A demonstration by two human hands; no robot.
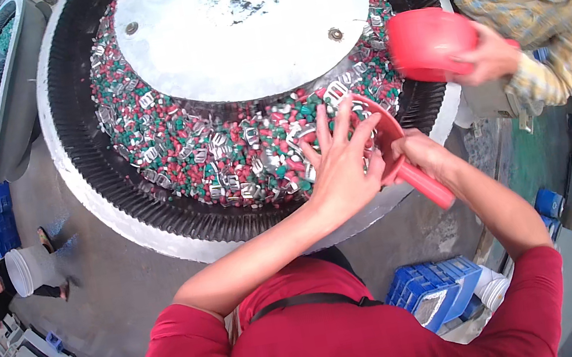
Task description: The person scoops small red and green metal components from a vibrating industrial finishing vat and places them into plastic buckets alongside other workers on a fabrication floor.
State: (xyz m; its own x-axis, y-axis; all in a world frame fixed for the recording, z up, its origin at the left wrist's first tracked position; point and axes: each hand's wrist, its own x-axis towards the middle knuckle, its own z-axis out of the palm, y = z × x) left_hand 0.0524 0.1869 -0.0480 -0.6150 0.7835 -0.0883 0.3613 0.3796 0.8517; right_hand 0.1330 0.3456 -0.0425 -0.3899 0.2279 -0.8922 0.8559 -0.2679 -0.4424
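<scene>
My left hand (343,157) reaches over the mouth of a red scoop (390,131), fingers spread and apart. My right hand (426,156) is closed on the scoop near where its handle joins the bowl, and the handle slants down toward me. The scoop is tilted over the near right part of a round ribbed black trough (148,222). In the trough lie many small red, green and white pellets (175,137), mixed with silver slotted metal pieces (223,184). What lies inside the scoop is mostly hidden by my left hand.
A white domed cover (240,49) fills the trough's middle. At right, a co-worker in a checked shirt (546,48) holds another red scoop (430,42) over the rim. Blue crates (432,290) stand near my right. A white bucket (31,271) and a second machine (5,105) are at left.
</scene>
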